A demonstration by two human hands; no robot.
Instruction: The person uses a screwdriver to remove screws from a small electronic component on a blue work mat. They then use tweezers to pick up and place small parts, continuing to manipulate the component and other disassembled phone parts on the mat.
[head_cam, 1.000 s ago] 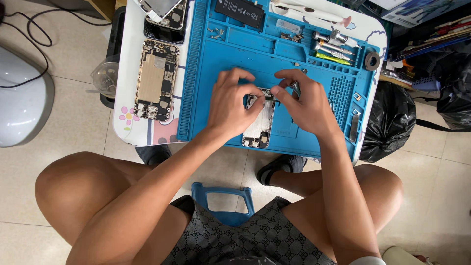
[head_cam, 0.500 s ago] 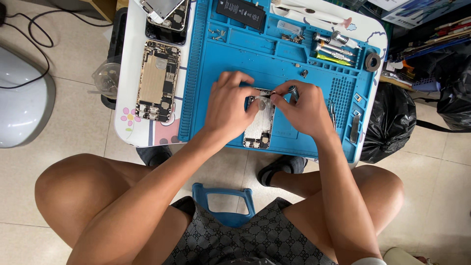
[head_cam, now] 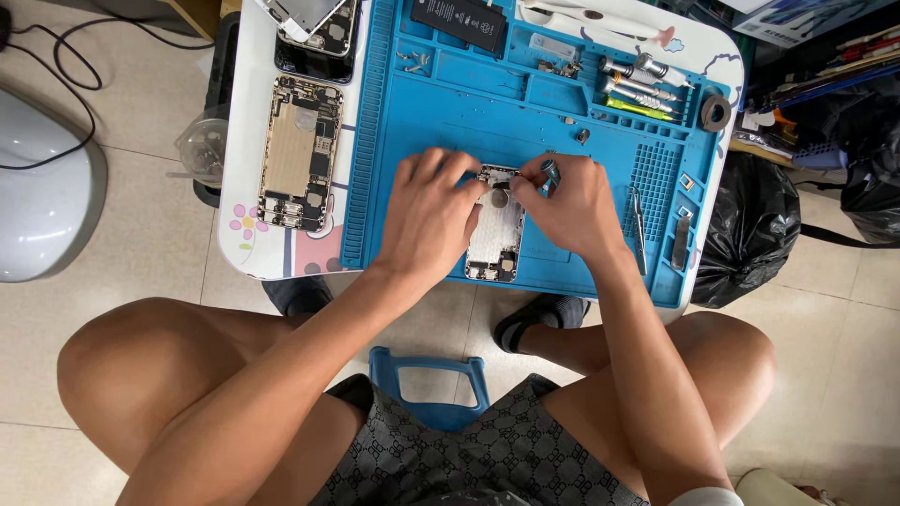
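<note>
An opened phone chassis (head_cam: pixel 494 245) lies on the blue repair mat (head_cam: pixel 422 122), its silver inside facing up. My left hand (head_cam: pixel 427 220) grips the phone's upper left edge, fingers curled over the top corner. My right hand (head_cam: pixel 572 206) pinches a small screwdriver (head_cam: pixel 549 174) with a blue-grey handle, and its fingertips meet the phone's top end. The tool's tip is hidden under my fingers. Both thumbs nearly touch above the phone.
A second opened phone (head_cam: pixel 298 155) lies on the white table (head_cam: pixel 246 141) left of the mat. A black battery (head_cam: pixel 464 19), several screwdrivers (head_cam: pixel 637 84), tweezers (head_cam: pixel 637 220) and a tape roll (head_cam: pixel 715 112) sit around the mat. A black bag (head_cam: pixel 750 234) stands at right, a blue stool (head_cam: pixel 427 384) beneath me.
Both hands have closed in on the phone's top end. My right hand slid down and left with the screwdriver, and my left fingers curled tighter over the corner.
</note>
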